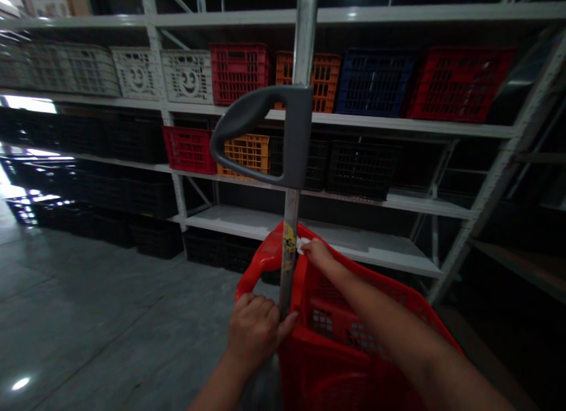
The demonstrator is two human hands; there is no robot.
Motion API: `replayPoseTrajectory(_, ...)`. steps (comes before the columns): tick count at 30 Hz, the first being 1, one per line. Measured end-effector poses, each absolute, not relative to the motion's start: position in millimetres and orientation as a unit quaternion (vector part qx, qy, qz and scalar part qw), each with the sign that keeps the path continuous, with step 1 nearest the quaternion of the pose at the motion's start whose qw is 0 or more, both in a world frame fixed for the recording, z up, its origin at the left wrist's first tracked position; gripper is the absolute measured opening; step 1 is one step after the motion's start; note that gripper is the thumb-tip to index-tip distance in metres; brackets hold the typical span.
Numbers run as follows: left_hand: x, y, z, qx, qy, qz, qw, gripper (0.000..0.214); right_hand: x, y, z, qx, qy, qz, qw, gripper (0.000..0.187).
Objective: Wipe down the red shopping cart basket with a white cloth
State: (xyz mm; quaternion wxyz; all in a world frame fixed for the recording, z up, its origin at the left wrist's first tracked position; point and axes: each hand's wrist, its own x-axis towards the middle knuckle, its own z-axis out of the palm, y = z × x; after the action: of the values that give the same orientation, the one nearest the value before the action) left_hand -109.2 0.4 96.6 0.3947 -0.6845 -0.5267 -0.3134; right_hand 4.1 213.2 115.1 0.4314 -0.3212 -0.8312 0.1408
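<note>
A red plastic trolley basket stands right in front of me, with a metal pole rising from its near rim to a grey loop handle. My left hand is closed around the lower part of the pole at the basket's rim. My right hand reaches across the basket and pinches something small and white against the pole, beside a worn yellow sticker. What the white piece is I cannot make out.
White metal shelving runs across the view, holding white, red, orange, blue and black plastic crates. More black crates fill the lower shelves at left. A bare shelf board lies just behind the basket. Grey polished floor spreads to the left.
</note>
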Motion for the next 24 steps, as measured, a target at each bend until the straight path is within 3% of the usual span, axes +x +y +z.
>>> replayPoseTrajectory(5,-109,4,97,-0.676,-0.52,-0.317,0.415,0.033,21,165,97,-0.276,-0.898,0.097,0.33,0.024)
replayPoseTrajectory(8,-110,5,99,-0.675,-0.523,-0.313,0.417,0.033,28,135,90,-0.235,-0.916,0.092,0.31,0.032)
replayPoseTrajectory(13,-111,7,100,-0.676,-0.534,-0.284,0.42,0.034,49,96,95,-0.215,-0.906,0.207,0.301,0.031)
replayPoseTrajectory(16,-111,10,100,-0.672,-0.541,-0.275,0.424,0.036,62,75,98,-0.275,-0.844,0.275,0.369,0.029)
replayPoseTrajectory(19,-112,13,100,-0.669,-0.542,-0.274,0.429,0.037,63,51,95,-0.301,-0.802,0.231,0.46,0.032)
replayPoseTrajectory(24,-114,18,102,-0.673,-0.538,-0.261,0.436,0.038,63,30,75,-0.312,-0.821,0.138,0.457,0.037)
